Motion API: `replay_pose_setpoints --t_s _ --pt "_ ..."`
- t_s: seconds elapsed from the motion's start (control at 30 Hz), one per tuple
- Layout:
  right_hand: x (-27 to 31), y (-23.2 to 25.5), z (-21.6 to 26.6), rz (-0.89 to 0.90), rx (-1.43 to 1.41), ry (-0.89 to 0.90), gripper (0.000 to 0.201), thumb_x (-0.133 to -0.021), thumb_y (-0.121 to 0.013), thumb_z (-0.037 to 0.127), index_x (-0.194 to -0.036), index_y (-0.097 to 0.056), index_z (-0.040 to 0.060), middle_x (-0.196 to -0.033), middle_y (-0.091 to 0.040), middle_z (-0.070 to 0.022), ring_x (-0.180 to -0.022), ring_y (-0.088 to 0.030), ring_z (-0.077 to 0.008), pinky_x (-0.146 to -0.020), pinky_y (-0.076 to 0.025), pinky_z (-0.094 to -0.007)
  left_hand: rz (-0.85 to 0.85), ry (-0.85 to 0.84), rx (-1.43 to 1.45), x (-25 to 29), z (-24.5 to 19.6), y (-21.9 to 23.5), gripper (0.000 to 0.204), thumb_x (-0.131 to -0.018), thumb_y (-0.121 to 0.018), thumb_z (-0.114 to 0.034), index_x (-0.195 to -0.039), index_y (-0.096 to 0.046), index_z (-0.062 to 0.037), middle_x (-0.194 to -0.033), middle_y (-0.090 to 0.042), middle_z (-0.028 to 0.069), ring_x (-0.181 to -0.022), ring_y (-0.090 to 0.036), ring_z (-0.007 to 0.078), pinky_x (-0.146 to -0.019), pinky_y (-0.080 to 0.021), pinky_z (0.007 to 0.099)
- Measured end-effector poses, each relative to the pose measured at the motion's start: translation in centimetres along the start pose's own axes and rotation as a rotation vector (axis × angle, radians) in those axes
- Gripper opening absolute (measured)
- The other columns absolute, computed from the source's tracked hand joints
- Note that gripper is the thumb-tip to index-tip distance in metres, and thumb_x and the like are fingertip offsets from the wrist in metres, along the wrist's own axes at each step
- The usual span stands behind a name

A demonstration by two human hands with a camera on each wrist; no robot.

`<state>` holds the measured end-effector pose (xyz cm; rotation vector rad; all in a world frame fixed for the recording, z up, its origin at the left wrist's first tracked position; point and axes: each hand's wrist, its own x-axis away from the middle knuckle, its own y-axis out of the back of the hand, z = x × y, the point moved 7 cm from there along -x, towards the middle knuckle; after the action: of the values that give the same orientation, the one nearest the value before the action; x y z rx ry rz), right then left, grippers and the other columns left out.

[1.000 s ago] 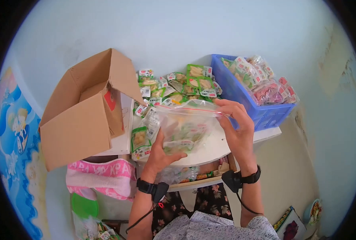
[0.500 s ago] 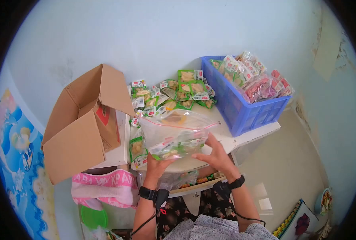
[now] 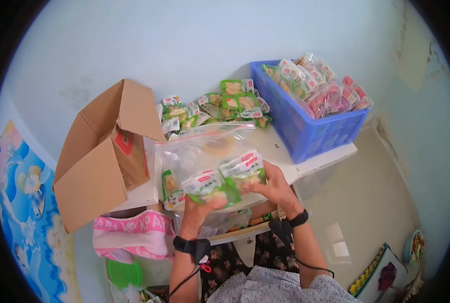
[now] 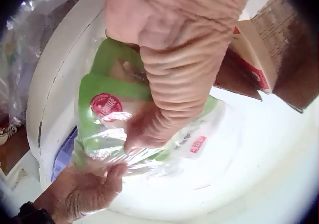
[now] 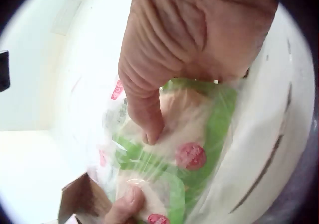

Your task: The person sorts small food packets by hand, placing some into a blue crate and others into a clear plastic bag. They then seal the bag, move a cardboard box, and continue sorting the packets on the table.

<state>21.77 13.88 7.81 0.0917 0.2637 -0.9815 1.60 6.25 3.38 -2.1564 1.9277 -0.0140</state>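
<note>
A clear zip-top bag (image 3: 202, 147) with a red seal line stands between my two hands in the head view, above the white table. Inside it lie green-and-white snack packets (image 3: 243, 169), side by side. My left hand (image 3: 198, 209) grips the bag's lower left, its thumb across the front in the left wrist view. The lower right corner is gripped by my right hand (image 3: 278, 191); its thumb presses on a packet (image 5: 192, 119) through the plastic in the right wrist view. Fingers behind the bag are hidden.
An opened cardboard box (image 3: 96, 151) stands left. A blue crate (image 3: 316, 134) full of packets is at the back right. Loose green packets (image 3: 187, 113) pile against the wall. Below the table edge, an open drawer (image 3: 258, 222) holds plastic bags; a pink towel (image 3: 134, 230) hangs left.
My right hand has left the bag's top edge and moved down to its lower right side. The bag has tilted so its packets face up. The view has shifted slightly.
</note>
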Motion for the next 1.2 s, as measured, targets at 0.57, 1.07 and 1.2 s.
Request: replay_pose_setpoints --t_s 0.57,1.07,1.2 --pt "0.1 1.1 -3.4 0.02 0.09 -0.008 0.06 -0.08 -0.088 0.012 -0.133 -0.063 -0.0016 -0.127 -0.07 -0.0091 -0.116 -0.061 -0.0161 -0.105 -0.047 -0.0333 -0.03 -0.174 -0.287 -1.1 -0.4 0.5 0.05 -0.076 -0.088 -0.004 -0.12 -0.066 0.0021 -0.113 -0.073 0.008 -0.101 -0.068 0.0156 -0.092 -0.055 0.0316" --pt "-3.5 2.3 4.7 0.004 -0.068 0.243 0.028 -0.099 -0.066 0.006 -0.125 -0.069 -0.0039 -0.118 -0.074 -0.0112 -0.106 -0.069 -0.0153 -0.093 -0.055 -0.03 -0.061 -0.391 -0.135 -3.9 -9.3 -0.1 0.026 -0.097 -0.069 -0.006 -0.122 -0.069 0.0023 -0.112 -0.076 0.012 -0.099 -0.072 0.0173 -0.093 -0.056 0.0327" --pt "-3.8 3.1 7.8 -0.105 -0.064 0.383 0.017 -0.101 -0.065 0.007 -0.113 -0.072 -0.0013 -0.106 -0.076 -0.0082 -0.102 -0.069 -0.0131 -0.092 -0.055 -0.0294 -0.101 -0.471 -0.046 -4.9 -11.6 0.5 0.017 -0.101 -0.065 -0.009 -0.111 -0.073 0.0018 -0.103 -0.077 0.0102 -0.094 -0.073 0.0165 -0.09 -0.057 0.0314"
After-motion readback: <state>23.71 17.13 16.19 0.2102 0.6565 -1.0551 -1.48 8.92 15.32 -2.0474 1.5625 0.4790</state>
